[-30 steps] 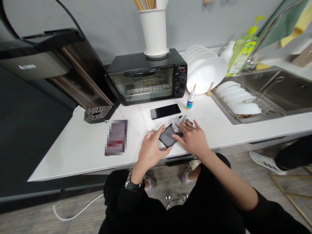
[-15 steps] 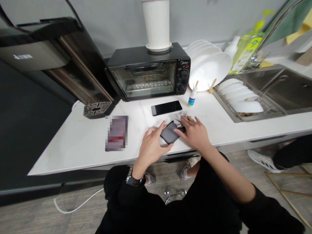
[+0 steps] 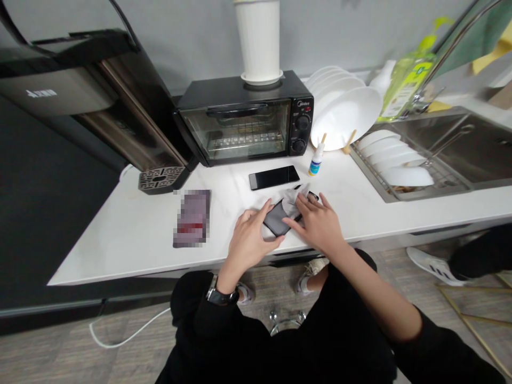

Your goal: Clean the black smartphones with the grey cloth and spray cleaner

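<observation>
At the bottom centre of the frame are the person's black clothes [image 3: 276,352], with a dark wristwatch [image 3: 222,296] on the left wrist. Just beyond, at the worktop's [image 3: 116,248] front edge, the left hand [image 3: 248,237] lies left of the frame's lower centre, its thumb and index finger spread around the near left end of a flat dark device [image 3: 277,218] and touching its edges. The device lies at a slant on the worktop, just below the middle of the frame. The right hand [image 3: 320,221] comes in from the lower right; its fingers are close together, pressed on a crumpled grey cloth [image 3: 294,200] over the device's far part, while the thumb reaches apart across the bare surface. I cannot tell whether those fingers pinch the cloth

At centre left of the frame lies a purplish item [image 3: 192,218], its details blurred out. Beyond the device, near the middle, are a black phone [image 3: 274,177] lying flat and, just right of it, a small white bottle [image 3: 316,160] standing upright

Farther back, at upper centre, is a black toaster oven [image 3: 246,125] with a white cup [image 3: 260,45] on top; white plates [image 3: 346,114] stand to its right
</observation>
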`<state>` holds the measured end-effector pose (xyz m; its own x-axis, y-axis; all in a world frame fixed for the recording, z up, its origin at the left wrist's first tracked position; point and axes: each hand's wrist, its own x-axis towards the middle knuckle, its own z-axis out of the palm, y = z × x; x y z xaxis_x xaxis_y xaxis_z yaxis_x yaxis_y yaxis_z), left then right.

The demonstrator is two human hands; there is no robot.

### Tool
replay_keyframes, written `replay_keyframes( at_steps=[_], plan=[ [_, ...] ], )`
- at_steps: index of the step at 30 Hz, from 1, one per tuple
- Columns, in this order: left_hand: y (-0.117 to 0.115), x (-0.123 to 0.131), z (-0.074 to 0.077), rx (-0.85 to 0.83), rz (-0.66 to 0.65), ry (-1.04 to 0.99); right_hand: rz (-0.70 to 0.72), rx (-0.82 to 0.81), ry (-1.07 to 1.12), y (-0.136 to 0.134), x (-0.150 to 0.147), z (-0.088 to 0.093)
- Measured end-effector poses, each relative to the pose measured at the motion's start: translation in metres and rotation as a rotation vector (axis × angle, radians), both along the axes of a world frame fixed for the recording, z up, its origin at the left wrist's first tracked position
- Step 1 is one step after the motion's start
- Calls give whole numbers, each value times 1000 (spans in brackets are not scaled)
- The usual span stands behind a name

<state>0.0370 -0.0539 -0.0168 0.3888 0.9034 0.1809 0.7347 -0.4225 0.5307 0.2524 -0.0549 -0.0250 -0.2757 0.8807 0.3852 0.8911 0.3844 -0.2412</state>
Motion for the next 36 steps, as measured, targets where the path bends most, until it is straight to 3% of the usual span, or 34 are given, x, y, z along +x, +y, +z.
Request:
replay_keyframes(
  at_steps=[3, 5, 8, 12, 15, 18, 21, 23, 26, 29, 33, 36],
  plan=[
    [0, -3, 1, -26, -37, 4, 210, -51, 68, -22, -32, 4],
    [-1, -3, 2, -33, -48, 0, 306, -88, 103, -38, -33, 5],
    [-2, -1, 3, -13, -30, -1, 255, -106, 90, -38, 1, 3],
    [-2, 1, 3, 2, -23, 13, 44, -14, 4, -4, 35, -2],
    [-1, 0, 3, 7, -24, 4, 33, -2, -5, 4, 10, -3],
    [0, -2, 2, -17, -41, 5, 202, -46, 33, -20, -24, -1],
    [0, -2, 1, -25, -42, 1, 307, -101, 81, -43, -21, 2],
    [-1, -2, 1, -14, -35, -2, 261, -101, 66, -40, 1, 2],
    [-1, 0, 1, -4, -26, 3, 94, -26, -9, -14, 29, 0],
    [-1, 0, 3, 1, -18, 9, -18, 28, -38, 5, 14, -3],
    [-1, -2, 2, -20, -32, 23, 164, -16, 0, -22, -35, -5],
    [-1, -1, 1, -19, -32, 7, 270, -72, 34, -48, -30, -3]
  ],
)
